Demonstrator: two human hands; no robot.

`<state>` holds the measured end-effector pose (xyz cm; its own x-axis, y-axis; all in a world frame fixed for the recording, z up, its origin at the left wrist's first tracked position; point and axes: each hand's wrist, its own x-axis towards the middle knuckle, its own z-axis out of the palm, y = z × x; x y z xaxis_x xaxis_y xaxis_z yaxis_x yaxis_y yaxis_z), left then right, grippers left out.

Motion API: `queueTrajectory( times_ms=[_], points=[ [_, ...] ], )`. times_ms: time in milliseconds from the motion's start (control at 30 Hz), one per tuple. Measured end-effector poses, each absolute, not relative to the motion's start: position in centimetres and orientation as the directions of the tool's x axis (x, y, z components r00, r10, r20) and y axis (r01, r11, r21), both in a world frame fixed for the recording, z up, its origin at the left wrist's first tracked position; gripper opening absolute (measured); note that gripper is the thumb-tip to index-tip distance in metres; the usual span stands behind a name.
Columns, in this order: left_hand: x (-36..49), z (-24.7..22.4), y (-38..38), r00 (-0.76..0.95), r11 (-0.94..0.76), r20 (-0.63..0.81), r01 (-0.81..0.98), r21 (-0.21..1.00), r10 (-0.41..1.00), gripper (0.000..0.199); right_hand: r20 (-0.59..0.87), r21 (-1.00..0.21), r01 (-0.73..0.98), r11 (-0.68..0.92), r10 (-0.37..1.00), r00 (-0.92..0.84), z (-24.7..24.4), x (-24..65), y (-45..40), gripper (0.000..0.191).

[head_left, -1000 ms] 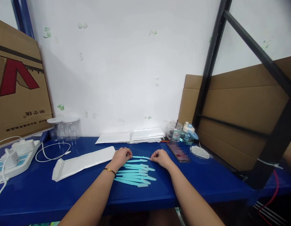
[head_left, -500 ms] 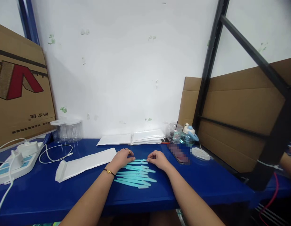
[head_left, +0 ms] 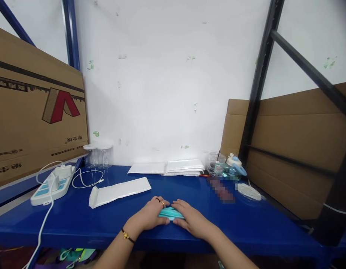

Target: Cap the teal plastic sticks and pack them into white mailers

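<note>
Near the front edge of the blue table, several turquoise sticks point(head_left: 170, 213) lie gathered in a bundle. My left hand point(head_left: 152, 215), with a ring and a dark bracelet, is curled round the bundle's left end. Round its right end is my right hand point(head_left: 191, 218), thumb in front and fingers behind. Only the middle of the bundle shows; its ends are hidden under my hands. A white padded envelope point(head_left: 119, 192) lies to the left, beyond my left hand.
White envelopes are stacked point(head_left: 184, 167) by the wall. Clear jars point(head_left: 105, 157) and a power strip point(head_left: 56, 186) with cables are on the left. A plastic cup point(head_left: 216, 163), a blue-and-white bottle point(head_left: 234, 166) and a round white item point(head_left: 249, 191) sit at the right.
The sticks, spread out in a loose row before, are now pressed together between my hands. Both hands have come lower and closer together. The camera view has shifted left.
</note>
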<state>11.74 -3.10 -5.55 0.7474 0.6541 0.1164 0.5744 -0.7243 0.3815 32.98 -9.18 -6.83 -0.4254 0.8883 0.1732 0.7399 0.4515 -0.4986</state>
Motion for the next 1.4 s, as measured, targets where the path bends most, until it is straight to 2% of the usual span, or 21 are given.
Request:
queueTrajectory(
  times_ms=[100, 233, 433, 600, 667, 733, 800, 867, 900, 967, 1033, 1100, 1167, 1267, 1333, 1400],
  points=[
    [12.4, -5.5, -4.7, 0.722, -0.738, 0.18, 0.613, 0.282, 0.668, 0.03, 0.281, -0.456, 0.732, 0.506, 0.862, -0.421, -6.5, 32.3, -9.9, 0.031],
    [13.4, -5.1, -5.5, 0.703, -0.716, 0.135, 0.685, 0.135, 0.699, 0.024, 0.354, -0.356, 0.779, 0.517, 0.846, -0.399, -6.7, 31.8, -9.9, 0.015],
    [15.0, -4.5, -5.4, 0.662, -0.663, 0.064, 0.748, 0.007, 0.747, 0.033, 0.371, -0.346, 0.785, 0.514, 0.844, -0.388, -7.3, 32.1, -9.8, 0.013],
    [15.8, -4.7, -4.9, 0.712, -0.703, 0.114, 0.702, -0.118, 0.692, 0.027, 0.384, -0.437, 0.755, 0.49, 0.86, -0.336, -7.7, 32.2, -9.8, 0.019],
    [15.7, -5.0, -4.7, 0.723, -0.715, 0.128, 0.691, -0.109, 0.679, 0.027, 0.39, -0.486, 0.724, 0.489, 0.863, -0.321, -7.8, 32.4, -9.7, 0.018],
    [15.3, -5.2, -4.5, 0.709, -0.709, 0.14, 0.703, -0.054, 0.691, 0.03, 0.393, -0.537, 0.682, 0.496, 0.863, -0.318, -7.6, 32.8, -9.6, 0.023],
    [15.0, -5.4, -4.4, 0.66, -0.676, 0.181, 0.735, 0.046, 0.729, 0.029, 0.425, -0.583, 0.627, 0.517, 0.852, -0.307, -6.5, 33.4, -9.5, 0.04],
    [15.1, -5.3, -4.3, 0.584, -0.637, 0.26, 0.735, 0.233, 0.769, 0.02, 0.508, -0.603, 0.564, 0.564, 0.817, -0.272, -4.2, 33.6, -9.5, 0.05],
    [15.3, -5.1, -4.4, 0.544, -0.623, 0.305, 0.698, 0.353, 0.782, 0.016, 0.562, -0.599, 0.532, 0.598, 0.787, -0.252, -2.7, 33.5, -9.4, 0.047],
    [16.1, -4.8, -4.5, 0.473, -0.61, 0.391, 0.545, 0.574, 0.79, 0.019, 0.673, -0.539, 0.529, 0.655, 0.713, -0.197, 0.4, 32.5, -9.5, 0.039],
    [17.1, -4.7, -4.6, 0.418, -0.598, 0.45, 0.356, 0.718, 0.789, 0.021, 0.744, -0.434, 0.584, 0.686, 0.638, -0.197, 2.9, 30.9, -9.6, 0.04],
    [18.0, -5.0, -4.6, 0.387, -0.537, 0.428, 0.239, 0.809, 0.817, 0.017, 0.712, -0.345, 0.671, 0.656, 0.649, -0.269, 4.0, 29.1, -9.5, 0.039],
    [18.6, -5.8, -4.5, 0.375, -0.437, 0.349, 0.182, 0.881, 0.859, 0.013, 0.635, -0.322, 0.733, 0.599, 0.711, -0.302, 3.6, 27.7, -9.3, 0.038],
    [18.7, -6.4, -4.6, 0.342, -0.311, 0.27, 0.07, 0.948, 0.9, 0.015, 0.566, -0.454, 0.678, 0.578, 0.775, -0.281, 1.9, 27.4, -8.5, 0.039],
    [18.3, -6.0, -5.1, 0.32, -0.257, 0.258, -0.047, 0.965, 0.912, 0.022, 0.569, -0.622, 0.519, 0.586, 0.794, -0.215, 1.0, 28.0, -8.0, 0.048],
    [17.6, -5.0, -6.1, 0.408, -0.135, 0.195, -0.172, 0.976, 0.892, 0.027, 0.537, -0.787, 0.271, 0.554, 0.832, -0.14, 0.4, 28.9, -8.2, 0.067]
  ],
)
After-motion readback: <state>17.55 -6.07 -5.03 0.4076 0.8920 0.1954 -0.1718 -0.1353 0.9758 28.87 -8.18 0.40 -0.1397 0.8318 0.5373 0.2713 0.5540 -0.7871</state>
